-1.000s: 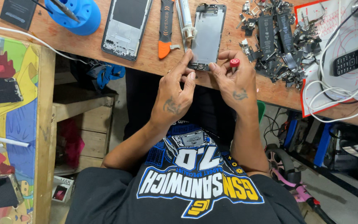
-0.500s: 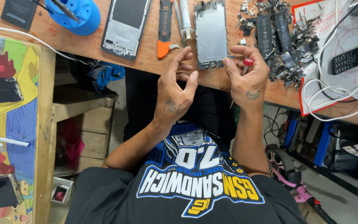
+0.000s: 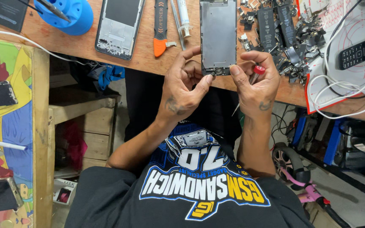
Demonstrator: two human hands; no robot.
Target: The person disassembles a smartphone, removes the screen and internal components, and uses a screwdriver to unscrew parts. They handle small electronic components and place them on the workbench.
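Observation:
A stripped grey phone frame (image 3: 217, 36) lies on the wooden bench (image 3: 64, 42), its lower end at the bench's front edge. My left hand (image 3: 181, 86) reaches up to that end, thumb and forefinger pinched at a small round part on the frame's bottom edge. My right hand (image 3: 255, 84) is just to the right, forefinger touching the frame's corner. It grips a thin screwdriver with a red cap (image 3: 258, 70), the shaft pointing down below the hand.
Left of the frame lie a syringe tube (image 3: 183, 17), an orange-tipped pry tool (image 3: 160, 27), an open phone shell (image 3: 119, 25) and a blue round tool holder (image 3: 70, 14). On the right are a heap of small parts (image 3: 284, 36), a black keypad phone (image 3: 362, 51) and white cables (image 3: 343, 101).
The phone frame has slid farther onto the bench and straightened. Both hands followed it up to its lower end, and the right hand keeps the screwdriver.

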